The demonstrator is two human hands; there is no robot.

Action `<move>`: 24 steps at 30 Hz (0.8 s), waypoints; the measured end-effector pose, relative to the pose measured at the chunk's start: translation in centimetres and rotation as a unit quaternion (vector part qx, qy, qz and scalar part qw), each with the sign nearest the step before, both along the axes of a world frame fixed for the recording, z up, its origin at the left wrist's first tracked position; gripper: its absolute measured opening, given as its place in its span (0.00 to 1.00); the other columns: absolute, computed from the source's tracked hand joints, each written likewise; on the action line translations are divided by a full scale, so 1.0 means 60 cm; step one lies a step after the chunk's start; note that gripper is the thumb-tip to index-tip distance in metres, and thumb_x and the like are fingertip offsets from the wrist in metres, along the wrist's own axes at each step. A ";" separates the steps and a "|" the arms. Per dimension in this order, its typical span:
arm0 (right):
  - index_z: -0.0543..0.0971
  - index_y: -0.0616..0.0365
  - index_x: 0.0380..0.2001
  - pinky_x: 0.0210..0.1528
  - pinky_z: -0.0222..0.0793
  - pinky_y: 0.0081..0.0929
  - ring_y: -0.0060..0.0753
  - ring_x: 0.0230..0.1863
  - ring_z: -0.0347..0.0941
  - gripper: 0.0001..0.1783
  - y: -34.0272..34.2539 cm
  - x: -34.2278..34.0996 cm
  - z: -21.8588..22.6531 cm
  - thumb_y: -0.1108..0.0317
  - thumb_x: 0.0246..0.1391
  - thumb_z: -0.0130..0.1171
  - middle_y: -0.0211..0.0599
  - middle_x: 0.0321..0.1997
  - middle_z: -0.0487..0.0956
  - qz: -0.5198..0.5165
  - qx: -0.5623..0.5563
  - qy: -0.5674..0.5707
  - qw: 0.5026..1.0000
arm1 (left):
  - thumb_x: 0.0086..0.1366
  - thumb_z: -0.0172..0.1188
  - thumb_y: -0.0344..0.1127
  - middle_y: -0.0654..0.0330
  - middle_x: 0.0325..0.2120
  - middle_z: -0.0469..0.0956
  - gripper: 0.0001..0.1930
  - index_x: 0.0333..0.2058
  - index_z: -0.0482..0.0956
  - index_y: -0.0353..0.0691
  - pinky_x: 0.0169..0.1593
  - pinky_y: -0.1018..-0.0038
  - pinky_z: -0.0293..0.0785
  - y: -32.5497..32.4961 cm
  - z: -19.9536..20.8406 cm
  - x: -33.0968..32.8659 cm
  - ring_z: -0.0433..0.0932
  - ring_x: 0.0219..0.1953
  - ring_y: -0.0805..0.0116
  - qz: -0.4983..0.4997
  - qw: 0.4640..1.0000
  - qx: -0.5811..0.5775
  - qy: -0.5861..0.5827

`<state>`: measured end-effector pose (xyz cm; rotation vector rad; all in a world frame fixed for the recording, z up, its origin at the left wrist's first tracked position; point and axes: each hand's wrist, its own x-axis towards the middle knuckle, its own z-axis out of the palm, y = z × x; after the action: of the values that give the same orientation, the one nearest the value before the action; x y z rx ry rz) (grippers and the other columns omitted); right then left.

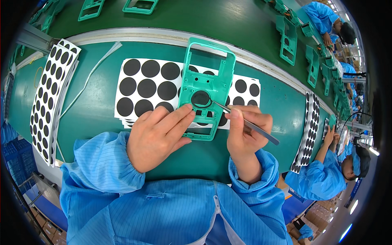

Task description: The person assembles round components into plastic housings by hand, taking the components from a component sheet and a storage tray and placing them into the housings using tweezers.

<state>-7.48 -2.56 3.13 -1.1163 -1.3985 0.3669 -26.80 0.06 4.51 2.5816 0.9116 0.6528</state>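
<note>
A green plastic housing (216, 77) lies across sheets of black round stickers (139, 77) on the bench in front of me. In its round recess sits a black disc (201, 99). My right hand (245, 126) is closed on a pair of metal tweezers (259, 130), whose tips reach the right rim of the disc. My left hand (161, 134) rests on the lower left of the housing, fingers stretched out, with the fingertips just below the disc. Its thumb lies near the housing's lower opening.
More sticker sheets (53, 98) stand at the left, others (307, 132) at the right. Beyond a metal rail (147, 36), a green belt (179, 20) carries several housings (288, 43). A white strip (87, 77) lies on the bench. Co-workers in blue (320, 179) sit at the right.
</note>
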 end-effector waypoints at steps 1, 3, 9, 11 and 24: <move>0.64 0.64 0.29 0.22 0.67 0.14 0.24 0.23 0.73 0.12 0.000 0.000 0.002 0.84 0.45 0.56 0.49 0.26 0.77 -0.002 0.007 0.002 1.000 | 0.36 0.66 0.37 0.64 0.46 0.70 0.28 0.41 0.74 0.38 0.27 0.78 0.66 0.000 0.000 0.000 0.66 0.29 0.71 0.001 1.000 0.000 -0.002; 0.63 0.64 0.30 0.21 0.66 0.15 0.24 0.23 0.73 0.13 -0.001 0.001 0.005 0.84 0.45 0.56 0.49 0.26 0.76 -0.004 0.013 0.004 1.000 | 0.37 0.66 0.36 0.61 0.46 0.71 0.28 0.42 0.74 0.36 0.29 0.76 0.67 0.001 0.002 -0.001 0.66 0.29 0.69 -0.004 1.000 -0.008 -0.006; 0.63 0.64 0.30 0.21 0.66 0.14 0.23 0.22 0.72 0.12 -0.003 0.005 0.006 0.84 0.45 0.56 0.50 0.26 0.76 -0.019 -0.002 0.036 0.999 | 0.37 0.66 0.34 0.58 0.45 0.71 0.29 0.43 0.73 0.34 0.30 0.74 0.68 0.003 0.003 0.002 0.67 0.28 0.67 -0.015 1.000 -0.020 -0.010; 0.64 0.64 0.29 0.21 0.66 0.14 0.23 0.22 0.72 0.12 0.001 0.004 0.001 0.84 0.45 0.56 0.49 0.26 0.76 0.000 0.003 0.028 1.000 | 0.37 0.66 0.34 0.58 0.45 0.71 0.29 0.43 0.73 0.34 0.30 0.74 0.68 0.002 0.004 0.002 0.67 0.27 0.67 -0.017 1.000 -0.022 -0.007; 0.65 0.64 0.29 0.23 0.67 0.15 0.24 0.24 0.73 0.12 0.005 -0.003 -0.004 0.85 0.44 0.57 0.47 0.26 0.76 0.008 0.000 0.026 1.000 | 0.36 0.65 0.36 0.63 0.46 0.70 0.27 0.41 0.74 0.36 0.28 0.77 0.66 0.007 -0.001 0.000 0.66 0.28 0.70 -0.006 1.000 -0.014 0.003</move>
<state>-7.68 -2.25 2.89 -1.0891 -1.3618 0.4037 -26.82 0.47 4.48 2.5636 0.8991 0.6241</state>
